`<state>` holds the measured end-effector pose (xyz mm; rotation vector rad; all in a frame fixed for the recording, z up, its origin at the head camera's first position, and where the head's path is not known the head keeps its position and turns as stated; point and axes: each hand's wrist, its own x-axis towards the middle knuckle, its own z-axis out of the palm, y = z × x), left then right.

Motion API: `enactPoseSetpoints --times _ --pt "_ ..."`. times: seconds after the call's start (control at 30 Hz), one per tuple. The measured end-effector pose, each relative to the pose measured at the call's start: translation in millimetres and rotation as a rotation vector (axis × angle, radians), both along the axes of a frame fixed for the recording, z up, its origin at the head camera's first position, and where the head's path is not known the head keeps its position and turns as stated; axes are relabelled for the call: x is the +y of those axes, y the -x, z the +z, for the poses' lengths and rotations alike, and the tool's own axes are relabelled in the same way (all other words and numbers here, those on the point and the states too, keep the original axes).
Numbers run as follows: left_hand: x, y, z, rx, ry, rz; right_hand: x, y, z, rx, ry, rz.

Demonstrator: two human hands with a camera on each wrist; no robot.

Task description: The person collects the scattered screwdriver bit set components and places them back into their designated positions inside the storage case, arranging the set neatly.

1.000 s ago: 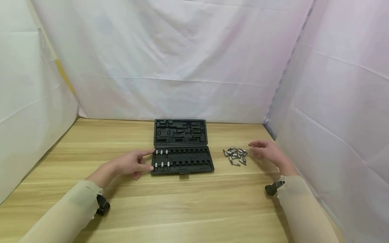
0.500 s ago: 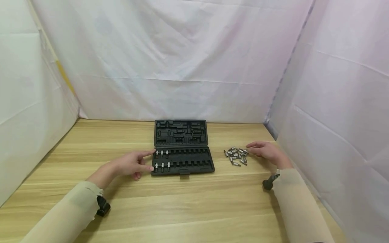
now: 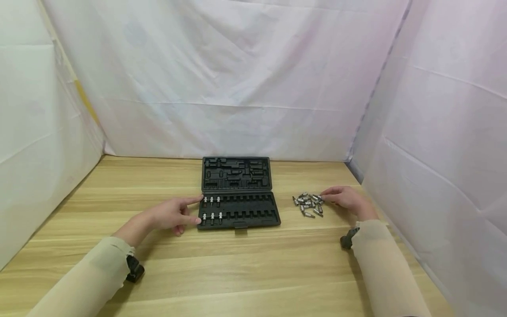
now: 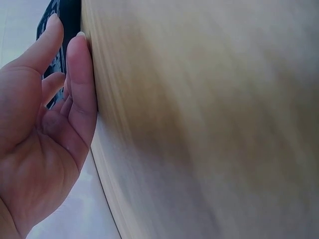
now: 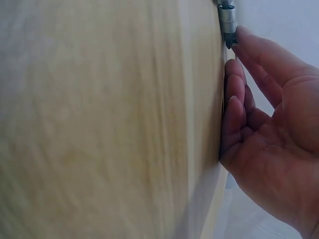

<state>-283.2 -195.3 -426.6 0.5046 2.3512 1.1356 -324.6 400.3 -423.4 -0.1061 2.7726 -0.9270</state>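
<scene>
An open black plastic socket case (image 3: pixel 247 204) lies on the table, with several silver bit sockets (image 3: pixel 212 216) standing in two rows at its left end. My left hand (image 3: pixel 170 215) touches the case's left edge with thumb and index finger spread; the other fingers curl below. To the right of the case is a loose pile of bit sockets (image 3: pixel 306 204). My right hand (image 3: pixel 344 200) has its thumb and index fingertips at the pile's right edge. In the right wrist view a bit socket (image 5: pixel 228 21) is right by the thumb tip; whether it is pinched cannot be told.
The wooden table (image 3: pixel 237 273) carries the case and pile. Its lid (image 3: pixel 236 174), full of moulded recesses, lies folded back behind the tray. White cloth (image 3: pixel 225 79) hangs at the back and both sides. A black wrist camera (image 3: pixel 134 269) sits on the left sleeve.
My right hand has moved slightly left, its fingertips reaching the right edge of the pile. The left hand stays against the case.
</scene>
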Motion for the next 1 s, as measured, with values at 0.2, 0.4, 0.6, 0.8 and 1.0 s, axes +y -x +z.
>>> enactPoseSetpoints --times 0.2,0.4,0.6,0.8,1.0 --pt "1.0 -0.9 -0.9 -0.005 -0.01 0.005 -0.2 -0.9 -0.5 0.019 -0.051 -0.009" --pt "1.5 -1.8 0.7 -0.003 -0.006 0.008 1.8 0.5 -0.8 0.057 -0.118 0.006" --pt "1.1 -2.5 2.7 0.006 -0.004 0.001 -1.0 0.7 0.5 0.049 -0.119 -0.017" --pt "0.4 -1.5 3.6 0.007 -0.008 0.007 -0.6 1.3 1.3 0.064 -0.101 -0.02" --pt "-0.8 -0.1 2.1 0.014 0.0 0.007 5.3 -0.8 -0.5 0.072 -0.022 -0.035"
